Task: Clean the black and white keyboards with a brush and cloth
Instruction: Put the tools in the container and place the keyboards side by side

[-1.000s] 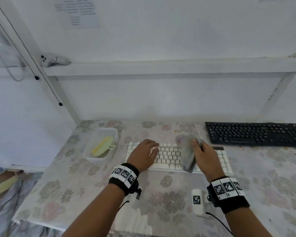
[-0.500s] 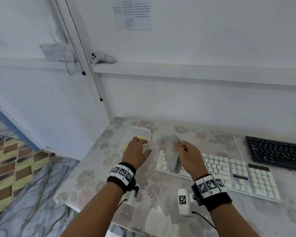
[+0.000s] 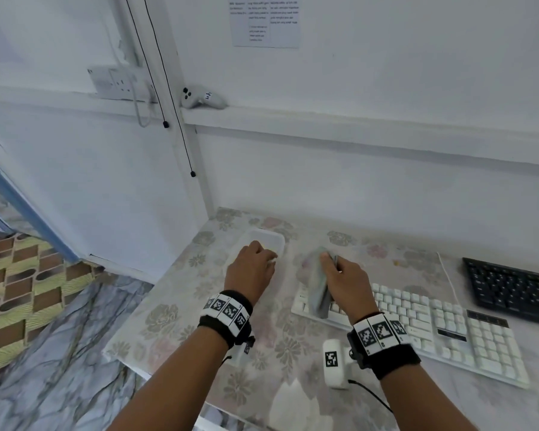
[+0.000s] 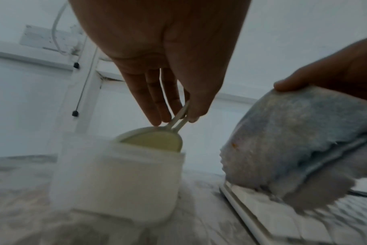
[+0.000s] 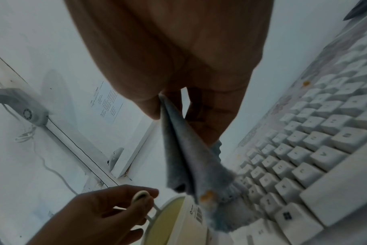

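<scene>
A white keyboard (image 3: pixel 433 328) lies on the flowered table, with a black keyboard (image 3: pixel 511 290) behind it at the far right. My right hand (image 3: pixel 346 275) pinches a folded grey cloth (image 3: pixel 318 284) that hangs over the white keyboard's left end (image 5: pixel 314 140). The cloth (image 5: pixel 189 157) hangs from thumb and fingers. My left hand (image 4: pixel 178 119) is over a translucent container (image 3: pixel 268 241) and pinches the loop handle of a yellow brush (image 4: pixel 155 140), whose body is still inside the container (image 4: pixel 119 179).
The table's left edge drops to a patterned floor close beside the container. A white marker-tagged device (image 3: pixel 335 362) hangs near my right wrist. A controller (image 3: pixel 203 98) rests on the wall ledge, with a wall socket (image 3: pixel 119 84) and hanging black cords to its left.
My left hand left the white keyboard, went left to the container and took the brush handle. My right hand carried the cloth from the keyboard's middle to its left end. The view swung left.
</scene>
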